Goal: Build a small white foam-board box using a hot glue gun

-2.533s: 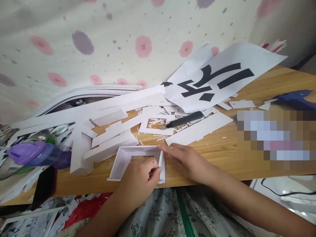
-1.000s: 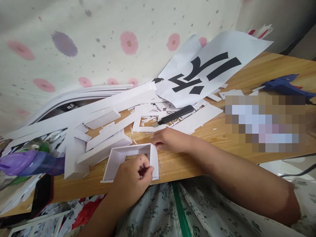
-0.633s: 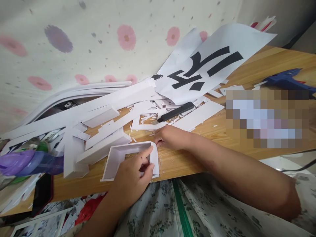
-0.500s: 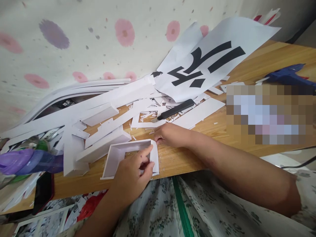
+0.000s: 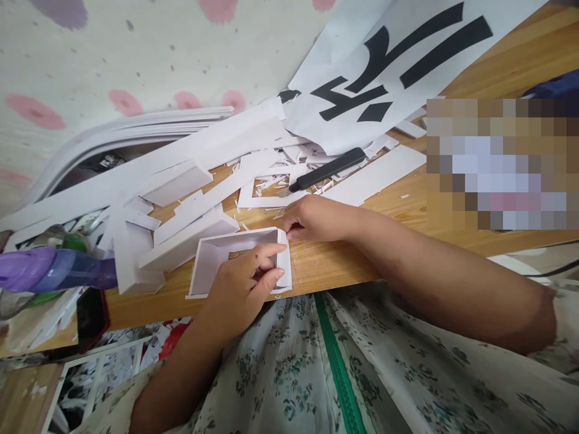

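A white foam-board frame [image 5: 212, 260] with upright side walls lies at the near edge of the wooden table [image 5: 452, 217]. My left hand [image 5: 242, 289] rests on its near right part, with the index finger inside along the right wall and the thumb on the outside. My right hand [image 5: 312, 218] pinches the frame's far right corner from outside. Both hands hold this one piece.
A black utility knife [image 5: 328, 169] lies just beyond my right hand among white offcuts. Foam-board strips [image 5: 190, 181] pile up at the left, beside a purple bottle [image 5: 49, 269] and a dark phone [image 5: 90, 310]. A printed sheet [image 5: 407, 54] lies at the back.
The camera has tilted down and moved closer. My right hand slid from the frame's right side to its far right corner. My left index finger stretched out along the inner wall.
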Tool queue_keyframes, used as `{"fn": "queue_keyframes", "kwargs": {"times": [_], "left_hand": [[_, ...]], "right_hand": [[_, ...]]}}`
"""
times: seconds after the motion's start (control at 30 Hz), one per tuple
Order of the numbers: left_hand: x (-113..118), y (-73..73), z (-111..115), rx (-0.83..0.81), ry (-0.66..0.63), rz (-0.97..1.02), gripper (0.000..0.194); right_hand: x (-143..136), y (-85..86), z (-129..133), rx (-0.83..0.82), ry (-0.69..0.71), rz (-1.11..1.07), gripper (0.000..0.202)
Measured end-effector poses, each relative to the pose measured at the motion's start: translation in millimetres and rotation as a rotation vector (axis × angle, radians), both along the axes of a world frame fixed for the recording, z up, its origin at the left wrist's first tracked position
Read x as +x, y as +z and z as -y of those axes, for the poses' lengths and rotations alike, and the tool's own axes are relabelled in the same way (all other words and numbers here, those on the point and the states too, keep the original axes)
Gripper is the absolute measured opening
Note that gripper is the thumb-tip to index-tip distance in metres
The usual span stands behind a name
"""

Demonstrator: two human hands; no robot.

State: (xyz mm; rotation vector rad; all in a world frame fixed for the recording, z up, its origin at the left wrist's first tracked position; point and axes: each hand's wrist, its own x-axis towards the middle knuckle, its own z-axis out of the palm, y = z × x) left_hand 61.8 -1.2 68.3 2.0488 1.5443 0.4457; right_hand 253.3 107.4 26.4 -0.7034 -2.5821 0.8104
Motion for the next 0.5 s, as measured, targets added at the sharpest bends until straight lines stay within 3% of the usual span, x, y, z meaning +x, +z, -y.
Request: {"fn": "queue_keyframes", "kwargs": {"times": [0.5], "left_hand": [[-0.8,-0.1,-2.8,0.025,0.010,0.011,0.021]], "right_hand": [[1.7,0.4,-1.6,-0.025,0.026,-0.067,0.020]]}}
